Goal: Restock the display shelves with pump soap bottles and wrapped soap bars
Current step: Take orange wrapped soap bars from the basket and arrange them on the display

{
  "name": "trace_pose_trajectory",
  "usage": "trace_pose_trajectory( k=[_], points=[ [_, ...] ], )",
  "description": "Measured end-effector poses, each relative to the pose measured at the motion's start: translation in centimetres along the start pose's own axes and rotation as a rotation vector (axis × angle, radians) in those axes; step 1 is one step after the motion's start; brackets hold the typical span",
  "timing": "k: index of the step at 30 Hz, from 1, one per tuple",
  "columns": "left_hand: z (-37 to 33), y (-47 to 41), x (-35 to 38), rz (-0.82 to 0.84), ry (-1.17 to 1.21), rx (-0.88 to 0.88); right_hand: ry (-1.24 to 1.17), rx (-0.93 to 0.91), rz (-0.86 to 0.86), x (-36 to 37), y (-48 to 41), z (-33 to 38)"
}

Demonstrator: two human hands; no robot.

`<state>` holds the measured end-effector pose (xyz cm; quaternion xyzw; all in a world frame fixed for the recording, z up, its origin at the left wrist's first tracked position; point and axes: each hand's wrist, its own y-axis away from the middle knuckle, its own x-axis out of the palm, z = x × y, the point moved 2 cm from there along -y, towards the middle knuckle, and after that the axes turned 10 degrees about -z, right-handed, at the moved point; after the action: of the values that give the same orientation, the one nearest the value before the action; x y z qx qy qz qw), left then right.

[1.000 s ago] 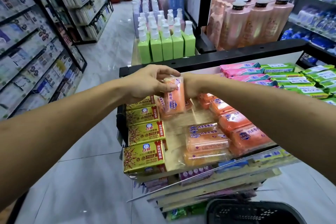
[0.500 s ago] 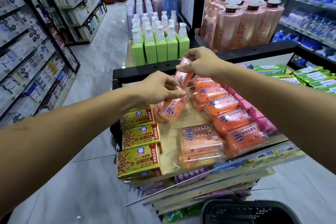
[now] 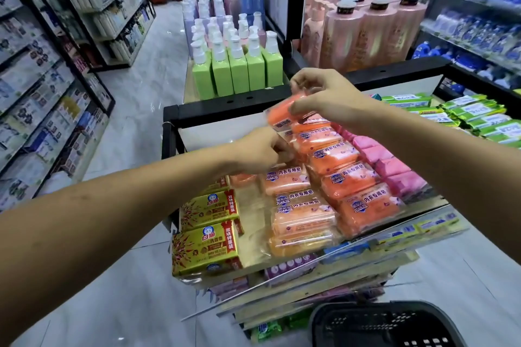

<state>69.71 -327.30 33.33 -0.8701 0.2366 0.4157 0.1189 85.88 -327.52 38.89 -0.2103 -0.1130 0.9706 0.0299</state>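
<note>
You stood in a brightly lit shop aisle: pale marbled floor tiles (image 3: 141,110) ran ahead, with tall black-framed side shelving (image 3: 93,22) on your left.

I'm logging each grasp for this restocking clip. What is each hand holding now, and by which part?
The right hand pinches an orange wrapped soap bar at its upper end. The left hand reaches among the bars; whether it grips one cannot be told.

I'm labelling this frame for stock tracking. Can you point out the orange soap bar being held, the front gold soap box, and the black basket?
Orange soap bar (image 3: 282,114): head view, bare wrapper left of the right hand.
Gold soap box (image 3: 207,248): head view, top face.
Black basket (image 3: 375,307): head view, upper rim.
</note>
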Motion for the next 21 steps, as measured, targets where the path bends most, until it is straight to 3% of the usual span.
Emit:
trace_pose_trajectory(
  k=[3, 7, 12, 17, 21],
  points=[
    [0.1, 0.5, -2.0, -0.012, 0.047, -0.026, -0.006, -0.004, 0.058, -0.2, 0.8, -0.1],
    [0.7, 1.2, -4.9, -0.117, -0.058, -0.069, 0.033, 0.009, 0.174, -0.7, 2.0, -0.6],
    [1.1, 2.2, -5.4, -0.137, 0.296, -0.22, 0.159, -0.025, 0.299, 0.5, 3.0, -1.4],
    [2.1, 2.3, -5.0, -0.129, -0.063, -0.094, 0.417, -0.175, 0.423, 2.5, 3.6, -1.6],
    [3.1, 2.0, -4.8, -0.051, -0.441, 0.0, 0.468, -0.189, 0.453, 3.3, 4.0, -1.5]
  ],
)
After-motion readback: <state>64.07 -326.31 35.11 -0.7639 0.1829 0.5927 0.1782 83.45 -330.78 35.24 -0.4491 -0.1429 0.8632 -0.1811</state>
